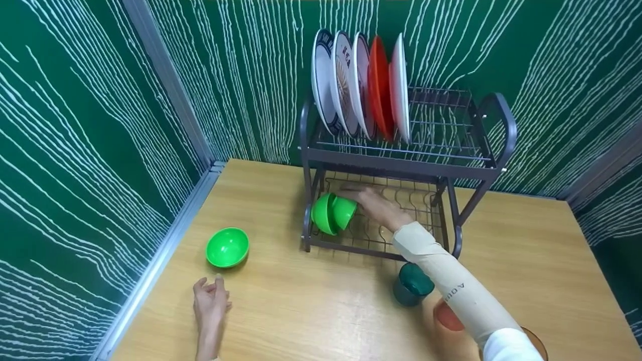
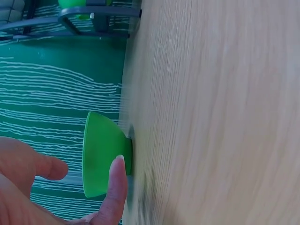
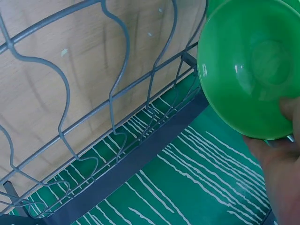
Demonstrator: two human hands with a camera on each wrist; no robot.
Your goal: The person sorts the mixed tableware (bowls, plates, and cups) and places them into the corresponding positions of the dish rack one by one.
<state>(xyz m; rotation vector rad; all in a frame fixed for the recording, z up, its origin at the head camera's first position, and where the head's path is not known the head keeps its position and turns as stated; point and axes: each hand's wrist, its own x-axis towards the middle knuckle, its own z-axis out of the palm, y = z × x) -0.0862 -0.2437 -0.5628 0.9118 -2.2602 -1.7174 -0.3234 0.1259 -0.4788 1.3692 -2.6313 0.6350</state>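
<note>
At the left end of the lower rack, my right hand (image 1: 373,204) holds a small green bowl (image 1: 344,212) tilted on its side, against another green bowl (image 1: 322,214). In the right wrist view the thumb lies inside the held bowl (image 3: 248,70), and the fingers are behind its rim. A third green bowl (image 1: 227,247) stands upright on the table at the left. Just in front of it is my left hand (image 1: 210,306), fingers loosely bent and holding nothing. From the left wrist view, a fingertip overlaps that bowl (image 2: 101,154); I cannot tell whether they touch.
The two-tier dish rack (image 1: 396,163) stands at the back, several plates (image 1: 346,82) upright on its top tier. Under the right forearm are a dark green cup (image 1: 412,286), a reddish cup (image 1: 448,316) and an amber rim (image 1: 535,342). Green panels (image 1: 241,75) enclose the table.
</note>
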